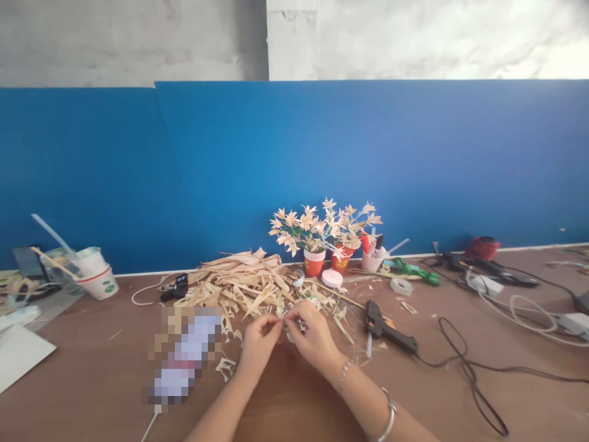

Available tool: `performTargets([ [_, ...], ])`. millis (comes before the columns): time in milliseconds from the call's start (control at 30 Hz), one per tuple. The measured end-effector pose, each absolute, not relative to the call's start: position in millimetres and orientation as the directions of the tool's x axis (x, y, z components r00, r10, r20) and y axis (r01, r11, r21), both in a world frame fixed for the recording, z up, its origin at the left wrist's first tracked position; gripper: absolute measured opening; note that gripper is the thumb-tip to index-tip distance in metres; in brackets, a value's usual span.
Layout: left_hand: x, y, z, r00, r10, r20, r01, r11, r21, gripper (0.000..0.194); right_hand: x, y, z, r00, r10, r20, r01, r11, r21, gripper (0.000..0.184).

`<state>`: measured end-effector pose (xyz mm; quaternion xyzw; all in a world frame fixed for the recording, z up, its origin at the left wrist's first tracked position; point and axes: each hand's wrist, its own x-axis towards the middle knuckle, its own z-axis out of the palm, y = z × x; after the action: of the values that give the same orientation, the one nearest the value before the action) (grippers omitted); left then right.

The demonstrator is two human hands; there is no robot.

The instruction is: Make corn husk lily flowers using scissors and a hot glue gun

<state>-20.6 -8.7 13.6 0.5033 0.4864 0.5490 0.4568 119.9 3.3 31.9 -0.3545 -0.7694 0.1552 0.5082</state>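
In the middle of the table my left hand [261, 341] and my right hand [313, 336] meet, their fingertips nearly touching. Thumb and finger of each are pinched together, and what lies between them is too small to make out. Something small and shiny shows by the right fingers, its kind unclear. Just beyond the hands spreads a heap of pale dried husk strips [251, 279], with cut scraps [225, 368] lying near the left wrist. Behind it, handmade husk flowers [309, 220] stand in red paper cups [314, 265].
A black glue gun [391, 328] lies right of my hands, its cable looping over the table. Further back are a tape roll [401, 286], white ribbon roll [332, 279] and green bundle [416, 270]. A white cup [99, 282] stands left; a blurred-out device [186, 359] lies nearer.
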Motion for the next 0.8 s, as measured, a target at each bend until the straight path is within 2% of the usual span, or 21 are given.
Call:
performTargets([
  [267,-19.9,-10.2,16.9,-0.077,0.991,0.113,-0.011,-0.115,0.993,0.019,120.5,3.7,32.3,-0.258,0.694,0.672,0.394,0.710,-0.583,0.012],
  [467,-21.6,-10.1,14.7,-0.082,0.982,0.172,0.060,-0.167,0.984,0.016,120.8,1.4,34.8,-0.250,0.708,0.660,0.385,0.698,-0.604,0.014],
  [567,-22.1,-10.7,14.4,-0.101,0.973,0.207,0.116,-0.195,0.974,0.015,121.0,0.3,37.0,-0.190,0.773,0.606,0.375,0.627,-0.682,0.015],
  [667,-22.1,-12.2,15.8,-0.126,0.942,0.310,0.230,-0.276,0.933,0.012,120.8,1.3,38.2,-0.116,0.865,0.488,0.322,0.498,-0.805,0.010],
  [800,-22.4,-15.2,18.9,-0.110,0.880,0.461,0.346,-0.401,0.848,0.010,120.6,6.4,37.6,-0.109,0.942,0.317,0.160,0.332,-0.930,0.021],
])
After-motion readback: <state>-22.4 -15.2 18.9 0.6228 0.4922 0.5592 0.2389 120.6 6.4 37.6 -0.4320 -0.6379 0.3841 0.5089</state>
